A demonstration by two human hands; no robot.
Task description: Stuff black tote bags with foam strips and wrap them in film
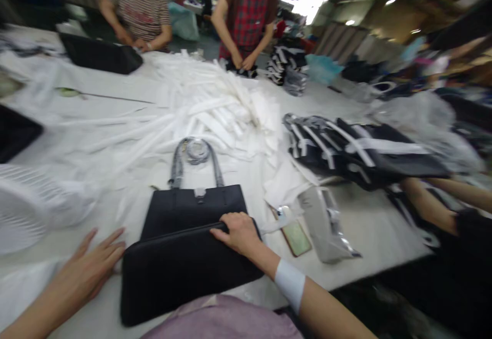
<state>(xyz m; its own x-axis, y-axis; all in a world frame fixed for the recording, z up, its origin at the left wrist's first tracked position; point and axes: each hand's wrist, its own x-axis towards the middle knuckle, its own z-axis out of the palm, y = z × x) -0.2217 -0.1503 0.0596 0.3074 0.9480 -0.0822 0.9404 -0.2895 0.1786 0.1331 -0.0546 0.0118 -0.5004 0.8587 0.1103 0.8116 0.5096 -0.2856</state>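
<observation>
A black handbag (192, 208) lies in front of me, its two wrapped handles (177, 167) pointing away. Overlapping its lower part is a wide black panel (188, 272) with rounded corners, nearest my body; whether it belongs to the same handbag I cannot tell. My right hand (240, 231) is closed over the panel's upper right edge, thumb on the near face. Fingers spread, my left hand (98, 262) is on the white table just beside the panel's left end, holding nothing. A coil of wrapped strap (198, 151) sits between the handles.
White strips (219, 113) are heaped mid-table. A white fan (23, 211) stands left; a phone (295, 236) and grey pouch (326, 226) lie right. Black bags (357, 149) are stacked beyond, near a co-worker's arm (430, 206). Two people (246, 16) work opposite.
</observation>
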